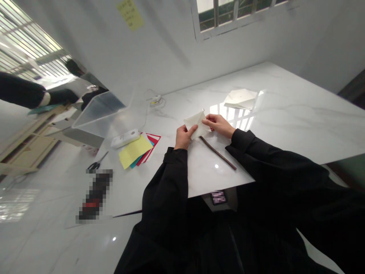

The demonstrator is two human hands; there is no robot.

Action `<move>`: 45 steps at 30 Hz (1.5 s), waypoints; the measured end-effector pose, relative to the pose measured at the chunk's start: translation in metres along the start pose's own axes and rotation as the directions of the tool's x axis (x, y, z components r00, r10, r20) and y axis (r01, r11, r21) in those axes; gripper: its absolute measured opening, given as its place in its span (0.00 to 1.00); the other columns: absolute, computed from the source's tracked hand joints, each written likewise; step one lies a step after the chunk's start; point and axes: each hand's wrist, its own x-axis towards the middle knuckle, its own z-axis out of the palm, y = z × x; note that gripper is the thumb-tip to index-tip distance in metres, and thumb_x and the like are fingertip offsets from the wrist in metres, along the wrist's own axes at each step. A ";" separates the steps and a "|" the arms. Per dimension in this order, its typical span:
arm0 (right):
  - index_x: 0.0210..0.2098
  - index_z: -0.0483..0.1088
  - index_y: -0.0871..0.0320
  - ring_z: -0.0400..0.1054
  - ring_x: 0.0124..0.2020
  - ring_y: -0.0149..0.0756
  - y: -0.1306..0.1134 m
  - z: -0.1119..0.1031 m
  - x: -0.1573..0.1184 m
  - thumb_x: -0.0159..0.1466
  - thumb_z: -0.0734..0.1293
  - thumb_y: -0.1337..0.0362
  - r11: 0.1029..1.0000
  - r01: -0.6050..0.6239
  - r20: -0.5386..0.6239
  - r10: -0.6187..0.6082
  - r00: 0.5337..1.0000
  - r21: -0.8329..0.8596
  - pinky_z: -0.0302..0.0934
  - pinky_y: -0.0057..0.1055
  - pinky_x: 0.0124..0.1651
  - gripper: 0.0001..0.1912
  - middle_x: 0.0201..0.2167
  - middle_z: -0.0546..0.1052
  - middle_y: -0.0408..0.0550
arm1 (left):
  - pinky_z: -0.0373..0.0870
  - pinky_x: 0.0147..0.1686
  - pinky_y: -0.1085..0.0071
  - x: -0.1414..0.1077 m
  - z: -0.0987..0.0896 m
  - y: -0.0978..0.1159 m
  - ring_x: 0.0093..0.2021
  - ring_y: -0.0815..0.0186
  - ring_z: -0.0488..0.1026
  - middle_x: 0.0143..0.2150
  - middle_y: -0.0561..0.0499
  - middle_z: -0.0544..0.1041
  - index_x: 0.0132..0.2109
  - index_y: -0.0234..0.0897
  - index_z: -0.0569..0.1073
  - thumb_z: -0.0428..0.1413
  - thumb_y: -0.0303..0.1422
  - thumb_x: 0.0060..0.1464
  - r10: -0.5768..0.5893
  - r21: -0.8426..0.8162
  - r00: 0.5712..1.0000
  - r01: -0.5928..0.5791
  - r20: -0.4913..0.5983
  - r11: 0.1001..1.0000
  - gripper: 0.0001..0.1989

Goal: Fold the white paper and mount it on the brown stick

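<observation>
A small cream-coloured piece of folded paper (196,122) is held up between my two hands, above the white marble-patterned table. My left hand (184,136) grips its lower left side, the thumb lying on the front. On the right edge, my right hand (218,125) pinches the paper between thumb and fingers. Below the paper lies a thin dark brown stick (219,153), slanting toward the lower right; its upper end meets the paper's lower edge in view. Another cream sheet, creased and folded (241,99), rests farther back on the table.
Left of my hands are fanned coloured sheets (135,151), a white power strip (125,138) and a clear plastic bin (99,114). Black scissors (97,163) lie near the left edge, beside a blurred-out dark object (95,196). A dark-sleeved arm (23,89) reaches in at far left.
</observation>
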 end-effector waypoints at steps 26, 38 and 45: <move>0.36 0.76 0.62 0.61 0.24 0.29 -0.011 0.001 -0.005 0.61 0.74 0.43 0.999 -0.007 0.038 0.009 0.999 -0.051 0.54 0.28 0.26 0.25 0.24 0.74 0.44 | 0.77 0.43 0.63 -0.003 0.000 0.003 0.40 0.57 0.81 0.43 0.40 0.85 0.44 0.30 0.84 0.75 0.49 0.38 -0.002 0.072 1.000 0.001 0.012 0.997 0.31; 0.40 0.79 0.64 0.65 0.26 0.30 -0.007 0.001 -0.005 0.59 0.76 0.49 0.999 -0.037 0.047 0.038 0.998 -0.027 0.55 0.27 0.27 0.23 0.29 0.79 0.48 | 0.77 0.42 0.64 -0.003 0.001 0.003 0.39 0.57 0.81 0.43 0.41 0.85 0.43 0.30 0.84 0.74 0.50 0.38 0.004 0.082 1.000 -0.006 0.021 0.997 0.31; 0.39 0.79 0.64 0.65 0.26 0.30 -0.008 0.001 -0.005 0.57 0.77 0.45 0.999 -0.035 0.042 0.035 0.999 -0.020 0.56 0.27 0.26 0.26 0.29 0.79 0.48 | 0.76 0.44 0.63 -0.003 0.001 0.002 0.39 0.57 0.81 0.42 0.41 0.85 0.43 0.31 0.84 0.75 0.48 0.39 0.002 0.059 1.000 -0.004 0.020 0.998 0.29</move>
